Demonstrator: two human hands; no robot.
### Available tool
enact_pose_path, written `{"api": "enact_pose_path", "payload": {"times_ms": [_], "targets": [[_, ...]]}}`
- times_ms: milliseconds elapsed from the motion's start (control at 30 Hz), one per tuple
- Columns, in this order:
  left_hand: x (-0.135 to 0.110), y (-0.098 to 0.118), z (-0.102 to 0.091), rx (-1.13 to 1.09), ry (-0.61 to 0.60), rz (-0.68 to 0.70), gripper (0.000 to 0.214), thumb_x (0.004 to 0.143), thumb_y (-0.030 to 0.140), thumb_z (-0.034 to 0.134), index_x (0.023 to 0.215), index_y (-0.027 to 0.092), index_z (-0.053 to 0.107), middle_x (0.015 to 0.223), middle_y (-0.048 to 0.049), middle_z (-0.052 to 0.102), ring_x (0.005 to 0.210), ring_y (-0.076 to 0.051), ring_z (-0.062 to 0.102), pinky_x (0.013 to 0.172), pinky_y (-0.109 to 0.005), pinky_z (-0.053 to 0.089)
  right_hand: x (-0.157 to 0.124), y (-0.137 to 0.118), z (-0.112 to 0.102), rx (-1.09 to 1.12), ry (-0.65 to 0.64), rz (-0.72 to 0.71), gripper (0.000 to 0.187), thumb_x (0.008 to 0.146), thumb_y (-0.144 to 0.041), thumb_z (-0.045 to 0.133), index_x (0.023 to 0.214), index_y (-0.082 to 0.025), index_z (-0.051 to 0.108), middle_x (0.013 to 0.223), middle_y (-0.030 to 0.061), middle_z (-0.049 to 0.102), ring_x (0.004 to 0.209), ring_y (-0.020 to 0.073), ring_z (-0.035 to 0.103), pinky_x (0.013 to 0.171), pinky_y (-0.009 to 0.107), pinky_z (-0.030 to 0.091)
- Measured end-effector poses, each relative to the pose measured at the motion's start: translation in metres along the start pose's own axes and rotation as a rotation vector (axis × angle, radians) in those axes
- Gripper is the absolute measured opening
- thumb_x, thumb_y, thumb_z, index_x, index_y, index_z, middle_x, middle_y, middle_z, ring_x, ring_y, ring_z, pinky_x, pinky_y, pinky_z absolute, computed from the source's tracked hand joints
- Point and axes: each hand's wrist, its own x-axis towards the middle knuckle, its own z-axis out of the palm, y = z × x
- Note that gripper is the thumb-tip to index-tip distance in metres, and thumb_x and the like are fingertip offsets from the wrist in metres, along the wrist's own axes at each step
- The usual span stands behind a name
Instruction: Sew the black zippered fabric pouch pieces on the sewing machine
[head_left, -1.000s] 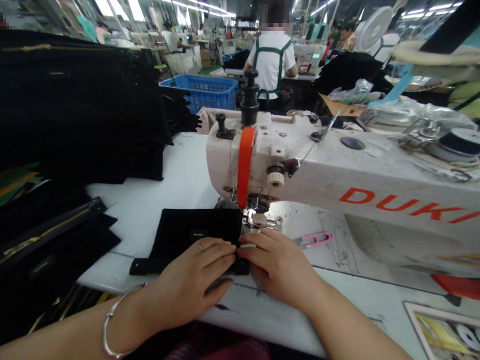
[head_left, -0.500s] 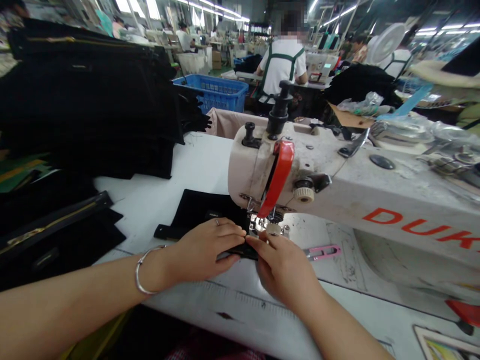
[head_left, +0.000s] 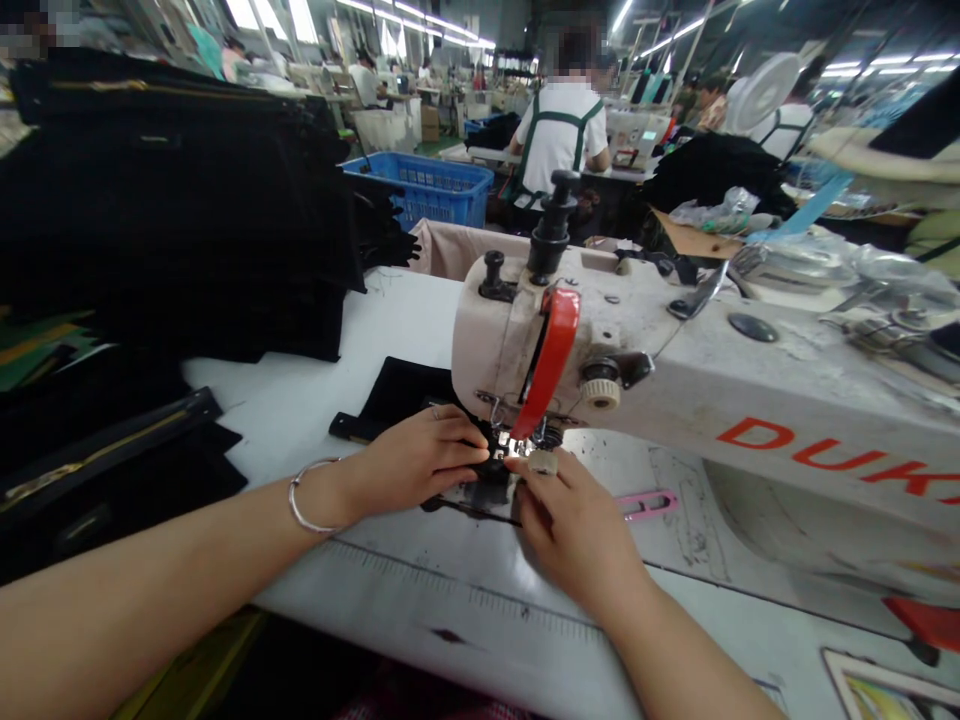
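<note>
Head view: your left hand (head_left: 420, 455) lay on the black fabric piece (head_left: 409, 385), fingers loosely bent, while your right hand (head_left: 581, 520) had its fingers curled close at the presser foot (head_left: 517, 447); I could not tell whether either pinched the cloth. The fabric lay on the white table (head_left: 405, 300), partly beneath the sewing machine (head_left: 667, 390).

Blue basket (head_left: 450, 208) near white-shirted co-worker (head_left: 556, 150); white fan (head_left: 763, 94) farther right.
</note>
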Motion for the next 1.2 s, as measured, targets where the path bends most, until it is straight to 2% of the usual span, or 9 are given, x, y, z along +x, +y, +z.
{"api": "enact_pose_path", "payload": {"times_ms": [67, 167, 233, 300, 400, 500, 733, 967, 1200], "targets": [[-0.004, -0.006, -0.002, -0.038, 0.030, -0.032, 0.019, 0.096, 0.026, 0.057, 0.109, 0.018, 0.069, 0.110, -0.0070, 0.071, 0.105, -0.021, 0.064, 0.098, -0.040, 0.050, 0.001, 0.003, -0.004, -0.017, 0.058, 0.007, 0.019, 0.093, -0.014, 0.046, 0.104, -0.016, 0.061, 0.102, 0.0100, 0.061, 0.093, 0.0237, 0.054, 0.082, 0.038, 0.048], [-0.008, -0.010, -0.004, -0.121, 0.061, -0.073, 0.017, 0.095, 0.023, 0.059, 0.105, 0.019, 0.071, 0.109, -0.0057, 0.072, 0.102, -0.018, 0.065, 0.094, -0.034, 0.052, 0.003, 0.007, -0.006, -0.113, 0.055, 0.052, 0.015, 0.096, -0.022, 0.048, 0.091, -0.016, 0.061, 0.088, 0.0073, 0.061, 0.085, 0.0235, 0.054, 0.076, 0.038, 0.046], [-0.008, -0.006, -0.003, -0.140, 0.057, -0.102, 0.015, 0.094, 0.023, 0.060, 0.104, 0.020, 0.071, 0.108, -0.0041, 0.072, 0.101, -0.016, 0.065, 0.093, -0.032, 0.052, 0.003, 0.008, -0.006, -0.193, 0.047, 0.088, 0.024, 0.097, -0.029, 0.051, 0.077, -0.018, 0.059, 0.075, 0.0055, 0.058, 0.077, 0.0236, 0.053, 0.069, 0.038, 0.045], [-0.006, 0.003, -0.001, -0.121, 0.040, -0.145, 0.015, 0.094, 0.022, 0.061, 0.105, 0.021, 0.070, 0.108, -0.0025, 0.072, 0.101, -0.016, 0.065, 0.094, -0.031, 0.051, 0.002, 0.008, -0.005, -0.205, 0.066, 0.077, 0.027, 0.095, -0.031, 0.054, 0.072, -0.018, 0.058, 0.071, 0.0048, 0.057, 0.074, 0.0238, 0.053, 0.067, 0.038, 0.044], [-0.004, 0.017, 0.004, -0.077, 0.030, -0.190, 0.015, 0.095, 0.021, 0.059, 0.106, 0.020, 0.069, 0.110, -0.0017, 0.071, 0.101, -0.016, 0.064, 0.095, -0.031, 0.050, 0.002, 0.005, -0.002, -0.048, 0.069, -0.068, 0.012, 0.095, -0.021, 0.054, 0.094, -0.017, 0.066, 0.092, 0.0067, 0.066, 0.088, 0.0238, 0.056, 0.077, 0.038, 0.047], [-0.003, 0.022, 0.009, -0.051, 0.065, -0.189, 0.013, 0.095, 0.019, 0.058, 0.102, 0.019, 0.069, 0.106, -0.0018, 0.072, 0.098, -0.016, 0.064, 0.094, -0.031, 0.050, 0.001, 0.002, 0.002, 0.066, 0.039, -0.137, 0.020, 0.096, -0.014, 0.053, 0.111, -0.018, 0.065, 0.107, 0.0066, 0.068, 0.097, 0.0225, 0.057, 0.086, 0.037, 0.048], [0.005, 0.016, 0.010, -0.074, 0.082, -0.217, 0.012, 0.095, 0.019, 0.058, 0.096, 0.019, 0.070, 0.102, -0.0014, 0.072, 0.096, -0.016, 0.065, 0.092, -0.030, 0.050, 0.003, 0.003, 0.008, 0.023, 0.070, -0.112, 0.026, 0.093, -0.010, 0.056, 0.115, -0.017, 0.067, 0.115, 0.0100, 0.067, 0.099, 0.0254, 0.060, 0.087, 0.042, 0.052], [0.018, 0.009, 0.009, -0.093, 0.076, -0.267, 0.009, 0.091, 0.016, 0.064, 0.092, 0.020, 0.072, 0.099, -0.0006, 0.074, 0.100, -0.018, 0.066, 0.095, -0.030, 0.048, 0.008, 0.002, 0.008, -0.022, 0.038, -0.071, 0.032, 0.093, -0.012, 0.053, 0.123, -0.015, 0.064, 0.123, 0.0125, 0.064, 0.104, 0.0282, 0.058, 0.088, 0.045, 0.054], [0.018, 0.007, 0.014, -0.071, 0.105, -0.297, 0.009, 0.089, 0.016, 0.065, 0.090, 0.021, 0.073, 0.099, -0.0009, 0.074, 0.101, -0.019, 0.066, 0.094, -0.031, 0.050, 0.008, 0.001, 0.010, -0.064, 0.021, -0.041, 0.034, 0.093, -0.013, 0.052, 0.125, -0.015, 0.062, 0.125, 0.0126, 0.063, 0.108, 0.0291, 0.056, 0.091, 0.047, 0.053]]}}
